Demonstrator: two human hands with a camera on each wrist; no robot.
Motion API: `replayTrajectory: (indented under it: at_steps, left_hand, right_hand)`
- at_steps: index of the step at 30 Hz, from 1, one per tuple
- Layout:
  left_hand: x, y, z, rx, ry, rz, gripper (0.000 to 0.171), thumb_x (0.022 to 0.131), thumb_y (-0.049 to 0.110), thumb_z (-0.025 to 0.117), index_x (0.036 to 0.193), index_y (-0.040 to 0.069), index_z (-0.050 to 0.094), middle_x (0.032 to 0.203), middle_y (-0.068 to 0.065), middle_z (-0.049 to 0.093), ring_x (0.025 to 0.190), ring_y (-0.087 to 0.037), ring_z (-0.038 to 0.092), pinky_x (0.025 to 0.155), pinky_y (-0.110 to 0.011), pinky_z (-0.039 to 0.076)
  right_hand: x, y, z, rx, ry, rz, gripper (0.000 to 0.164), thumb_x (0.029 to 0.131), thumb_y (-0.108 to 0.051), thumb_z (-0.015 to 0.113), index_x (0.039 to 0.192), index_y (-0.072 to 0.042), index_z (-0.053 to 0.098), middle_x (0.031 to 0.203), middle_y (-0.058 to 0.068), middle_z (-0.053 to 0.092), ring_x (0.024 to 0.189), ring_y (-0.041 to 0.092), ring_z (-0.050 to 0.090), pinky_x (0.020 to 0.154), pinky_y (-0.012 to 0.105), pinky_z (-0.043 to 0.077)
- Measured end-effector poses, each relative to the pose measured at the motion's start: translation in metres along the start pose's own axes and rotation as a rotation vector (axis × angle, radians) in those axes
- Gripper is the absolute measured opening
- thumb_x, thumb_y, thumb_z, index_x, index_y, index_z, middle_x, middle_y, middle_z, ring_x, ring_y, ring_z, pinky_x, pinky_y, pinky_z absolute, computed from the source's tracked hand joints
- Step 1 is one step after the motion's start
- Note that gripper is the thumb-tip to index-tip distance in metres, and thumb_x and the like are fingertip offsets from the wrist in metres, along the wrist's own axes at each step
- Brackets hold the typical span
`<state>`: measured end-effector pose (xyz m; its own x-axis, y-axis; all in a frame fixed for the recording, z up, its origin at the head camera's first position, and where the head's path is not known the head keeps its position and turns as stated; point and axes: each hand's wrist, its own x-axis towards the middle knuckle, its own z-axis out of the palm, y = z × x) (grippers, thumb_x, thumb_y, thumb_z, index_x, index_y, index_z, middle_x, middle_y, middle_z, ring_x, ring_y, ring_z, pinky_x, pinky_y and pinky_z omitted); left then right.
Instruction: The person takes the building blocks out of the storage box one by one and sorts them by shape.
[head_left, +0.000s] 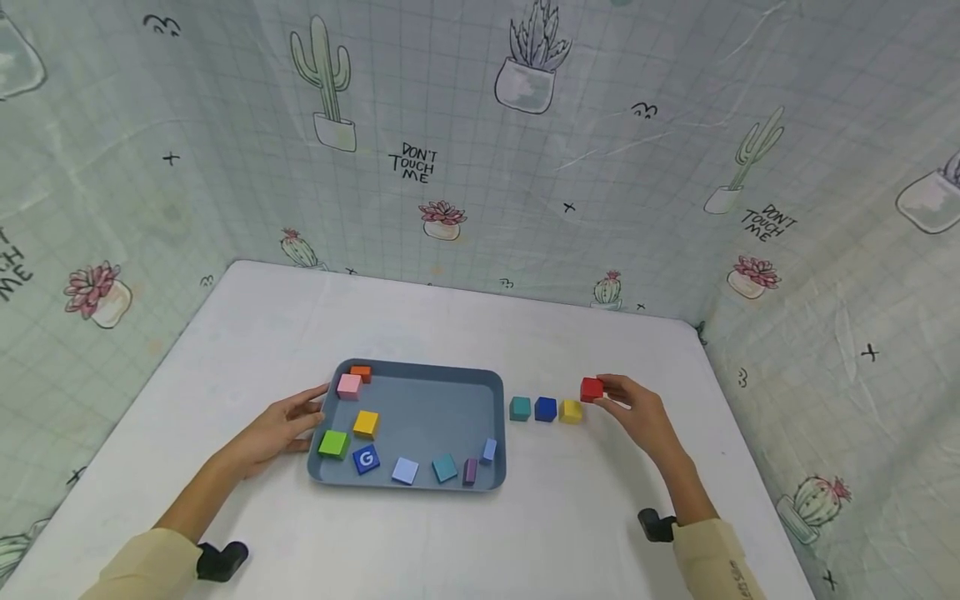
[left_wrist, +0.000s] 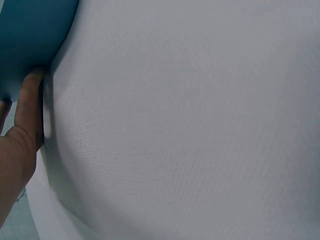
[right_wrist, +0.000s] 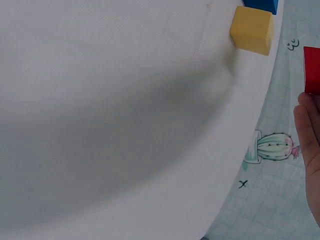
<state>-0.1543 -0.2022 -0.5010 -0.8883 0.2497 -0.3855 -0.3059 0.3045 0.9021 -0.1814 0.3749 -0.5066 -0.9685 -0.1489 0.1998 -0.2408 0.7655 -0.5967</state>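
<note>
My right hand (head_left: 636, 414) pinches a red cube (head_left: 592, 389) between thumb and fingertips, just above and right of a yellow cube (head_left: 571, 412). That yellow cube ends a row on the white table, beside a dark blue cube (head_left: 546, 409) and a teal cube (head_left: 520, 408). The right wrist view catches the red cube (right_wrist: 312, 70) only at its edge. At the left, my left hand (head_left: 273, 433) touches the side of a blue-grey tray (head_left: 427, 367) with fairly straight fingers. In the left wrist view a finger (left_wrist: 29, 102) rests against the tray (left_wrist: 37, 30).
Inside the tray lie several blocks, among them a pink block (head_left: 349, 387), an orange block (head_left: 362, 373), a green block (head_left: 334, 444) and a blue block with a letter G (head_left: 366, 459). A cactus-printed cloth (head_left: 480, 167) surrounds the table (head_left: 420, 542) at back and sides.
</note>
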Motion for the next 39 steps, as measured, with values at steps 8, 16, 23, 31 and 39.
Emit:
replayTrajectory:
  at_steps: [8,16,23,31,39]
  left_hand:
    - [-0.003,0.003,0.001,0.021,0.0,0.011,0.067,0.096,0.025,0.055,0.151,0.013,0.02,0.137,-0.027,0.031,0.12,-0.042,0.042,0.086,-0.039,0.051]
    - [-0.001,0.002,0.001,0.013,-0.002,-0.001,0.067,0.095,0.025,0.056,0.151,0.014,0.02,0.138,-0.027,0.03,0.121,-0.042,0.042,0.086,-0.039,0.051]
    - [-0.002,0.003,0.002,0.003,-0.001,0.002,0.067,0.096,0.023,0.055,0.151,0.013,0.02,0.138,-0.028,0.03,0.121,-0.042,0.042,0.086,-0.04,0.051]
    - [-0.001,0.003,0.001,0.015,0.002,-0.001,0.066,0.096,0.024,0.055,0.151,0.014,0.02,0.137,-0.027,0.031,0.121,-0.042,0.042,0.086,-0.039,0.051]
    - [-0.001,0.003,0.001,0.008,-0.004,-0.006,0.066,0.096,0.024,0.055,0.151,0.015,0.02,0.138,-0.027,0.03,0.122,-0.042,0.041,0.086,-0.039,0.051]
  right_hand:
    - [-0.012,0.02,0.007,-0.056,-0.057,0.135,0.044,0.088,-0.027,0.067,0.127,-0.01,0.055,0.116,0.011,0.062,0.104,0.029,0.06,0.075,0.041,0.055]
    - [-0.017,-0.04,-0.012,0.023,-0.177,0.261,0.041,0.088,-0.01,0.066,0.124,0.002,0.053,0.12,0.023,0.058,0.11,0.037,0.056,0.086,0.044,0.05]
    - [-0.016,-0.035,-0.006,0.009,-0.198,0.296,0.041,0.086,-0.006,0.068,0.123,0.002,0.053,0.121,0.023,0.057,0.109,0.037,0.057,0.085,0.043,0.051]
    - [-0.016,-0.033,-0.003,-0.025,-0.225,0.305,0.041,0.086,-0.008,0.068,0.123,0.0,0.053,0.12,0.021,0.058,0.109,0.036,0.057,0.087,0.044,0.05]
    - [-0.016,-0.03,-0.004,-0.034,-0.22,0.266,0.04,0.084,-0.006,0.069,0.121,0.0,0.053,0.118,0.021,0.058,0.107,0.036,0.057,0.085,0.045,0.05]
